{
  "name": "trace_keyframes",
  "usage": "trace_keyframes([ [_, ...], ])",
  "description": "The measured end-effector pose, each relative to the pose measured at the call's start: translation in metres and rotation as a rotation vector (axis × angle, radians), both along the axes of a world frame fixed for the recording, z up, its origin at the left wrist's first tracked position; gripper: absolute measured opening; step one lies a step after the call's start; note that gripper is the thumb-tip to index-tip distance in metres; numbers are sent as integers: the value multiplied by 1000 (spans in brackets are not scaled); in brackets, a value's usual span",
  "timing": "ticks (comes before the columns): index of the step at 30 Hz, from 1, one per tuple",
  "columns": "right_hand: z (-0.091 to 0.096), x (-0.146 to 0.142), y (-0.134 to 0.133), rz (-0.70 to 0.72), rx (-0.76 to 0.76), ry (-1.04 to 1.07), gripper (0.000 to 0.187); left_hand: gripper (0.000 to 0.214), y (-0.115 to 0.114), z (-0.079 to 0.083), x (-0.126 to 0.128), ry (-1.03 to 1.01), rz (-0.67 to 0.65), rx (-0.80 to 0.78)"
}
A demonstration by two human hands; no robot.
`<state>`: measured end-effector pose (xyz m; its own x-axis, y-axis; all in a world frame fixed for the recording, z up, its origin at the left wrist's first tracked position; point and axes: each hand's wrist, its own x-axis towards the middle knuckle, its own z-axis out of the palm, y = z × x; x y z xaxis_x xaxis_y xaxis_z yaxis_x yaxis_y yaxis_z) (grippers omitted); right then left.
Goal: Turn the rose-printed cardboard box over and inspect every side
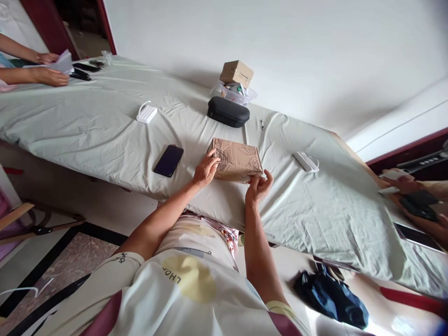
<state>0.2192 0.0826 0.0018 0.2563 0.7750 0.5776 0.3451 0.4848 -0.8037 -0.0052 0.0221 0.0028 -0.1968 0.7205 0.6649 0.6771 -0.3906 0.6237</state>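
A brown cardboard box (pixel 238 158) with dark line drawings rests on the cloth-covered table in front of me. My left hand (pixel 206 169) grips its left side, the thumb and fingers lying against the edge. At the front right corner my right hand (pixel 258 186) holds the box between thumb and fingers, partly from below. Left of the box lies a dark smartphone (pixel 169 160). A black zip case (pixel 228 112) sits just behind the box.
Farther back, a clear plastic basket (pixel 241 97) carries a small carton (pixel 236 73). White power banks with cable loops lie to the left (pixel 147 114) and right (pixel 305 162). Another person's hands (pixel 52 74) hold paper at far left; more hands (pixel 420 200) show at far right.
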Motion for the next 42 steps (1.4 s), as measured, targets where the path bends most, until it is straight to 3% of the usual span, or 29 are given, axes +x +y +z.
trace_keyframes([
  [3,-2,6,4,-82,-52,-20,57,34,2,-2,-5,-7,8,14],
  [7,-7,8,8,-13,-170,-128,52,38,9,-10,-12,-40,59,11],
  [11,-9,3,7,-2,-336,-464,36,57,18,-19,-15,-82,200,-219],
  [15,-5,-2,1,-34,-417,-690,38,53,21,-25,-16,-28,270,-362],
  [25,-8,4,6,34,-360,-706,32,50,19,-21,-21,20,301,-401],
  [33,0,2,1,51,-406,-724,34,52,17,-18,-20,21,308,-394],
  [42,-9,3,6,27,-367,-709,35,48,18,-19,-19,2,293,-383],
])
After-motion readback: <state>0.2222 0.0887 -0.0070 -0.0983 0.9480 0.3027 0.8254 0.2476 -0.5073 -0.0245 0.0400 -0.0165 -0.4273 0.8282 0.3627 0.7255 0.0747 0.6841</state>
